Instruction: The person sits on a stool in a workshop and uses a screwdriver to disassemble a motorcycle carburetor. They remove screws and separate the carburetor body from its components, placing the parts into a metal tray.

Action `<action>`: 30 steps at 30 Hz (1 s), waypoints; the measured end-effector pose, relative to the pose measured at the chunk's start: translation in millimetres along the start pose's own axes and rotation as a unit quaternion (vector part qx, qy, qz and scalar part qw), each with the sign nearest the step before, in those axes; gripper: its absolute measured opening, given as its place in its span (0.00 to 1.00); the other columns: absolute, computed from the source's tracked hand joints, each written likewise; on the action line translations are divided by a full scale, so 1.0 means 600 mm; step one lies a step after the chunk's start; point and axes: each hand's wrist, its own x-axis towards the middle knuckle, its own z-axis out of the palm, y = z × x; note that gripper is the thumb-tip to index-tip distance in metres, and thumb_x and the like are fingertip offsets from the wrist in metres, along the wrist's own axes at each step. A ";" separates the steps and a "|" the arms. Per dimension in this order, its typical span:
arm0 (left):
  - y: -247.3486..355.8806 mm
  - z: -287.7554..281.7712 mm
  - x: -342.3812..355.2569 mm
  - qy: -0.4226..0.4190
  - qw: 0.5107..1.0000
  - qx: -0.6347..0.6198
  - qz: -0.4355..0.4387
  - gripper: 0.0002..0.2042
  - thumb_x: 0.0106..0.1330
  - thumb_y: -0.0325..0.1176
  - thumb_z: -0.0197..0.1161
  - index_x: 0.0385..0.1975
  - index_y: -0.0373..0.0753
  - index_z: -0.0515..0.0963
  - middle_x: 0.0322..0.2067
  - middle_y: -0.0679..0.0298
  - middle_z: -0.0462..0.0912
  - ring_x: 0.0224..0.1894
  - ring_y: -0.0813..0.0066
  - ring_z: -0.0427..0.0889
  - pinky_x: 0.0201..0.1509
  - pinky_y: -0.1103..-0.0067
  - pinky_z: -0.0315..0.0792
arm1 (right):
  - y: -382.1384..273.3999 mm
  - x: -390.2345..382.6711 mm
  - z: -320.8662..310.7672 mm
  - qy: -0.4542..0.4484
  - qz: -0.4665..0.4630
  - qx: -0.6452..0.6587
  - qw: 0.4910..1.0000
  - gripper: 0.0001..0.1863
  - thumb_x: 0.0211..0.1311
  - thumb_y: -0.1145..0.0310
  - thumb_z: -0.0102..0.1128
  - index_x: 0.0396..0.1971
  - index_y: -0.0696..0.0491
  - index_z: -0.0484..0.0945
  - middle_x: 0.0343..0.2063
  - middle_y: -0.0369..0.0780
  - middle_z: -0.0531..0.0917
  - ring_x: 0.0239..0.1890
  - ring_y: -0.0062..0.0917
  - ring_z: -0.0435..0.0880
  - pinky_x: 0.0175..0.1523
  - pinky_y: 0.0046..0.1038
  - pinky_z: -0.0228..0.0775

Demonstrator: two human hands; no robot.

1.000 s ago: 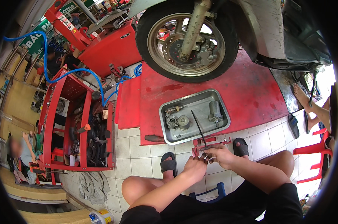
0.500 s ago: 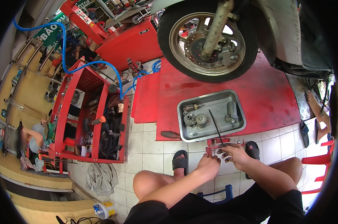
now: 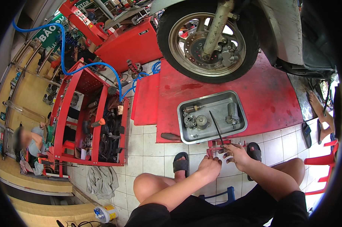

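Observation:
My right hand (image 3: 237,156) is closed on a thin black rod (image 3: 216,127), whose far end slants up over the metal tray (image 3: 245,120). Whether the rod is a brush or another tool does not show. Close by on its left, my left hand (image 3: 209,166) has its fingers curled together, and anything inside them is hidden. Inside the tray lie a cylindrical metal housing (image 3: 232,113), a round metal cup (image 3: 202,122), a cast metal part (image 3: 189,121) and a slim part like a motor armature (image 3: 193,108). Both hands stay below the tray's near rim.
The tray sits on a red platform (image 3: 265,94) under a motorbike wheel (image 3: 208,45). A dark-handled tool (image 3: 171,136) lies at the platform's edge. Left stands a red tool cart (image 3: 99,140) with a blue hose (image 3: 64,49). A person (image 3: 33,138) is far left; another's bare leg (image 3: 322,113) shows right.
The whole view has shifted slightly, so things sit a little further left. My hands and the rod keep nearly the same pose.

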 end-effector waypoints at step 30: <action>0.002 0.002 -0.001 -0.008 1.000 -0.009 0.003 0.25 0.57 0.42 0.69 0.50 0.32 0.75 0.45 0.54 0.79 0.49 0.59 0.79 0.53 0.64 0.71 | -0.001 0.007 0.000 -0.019 -0.005 -0.079 0.997 0.19 0.68 0.53 0.59 0.41 0.56 0.80 0.32 0.36 0.84 0.29 0.19 0.78 0.31 0.22 0.67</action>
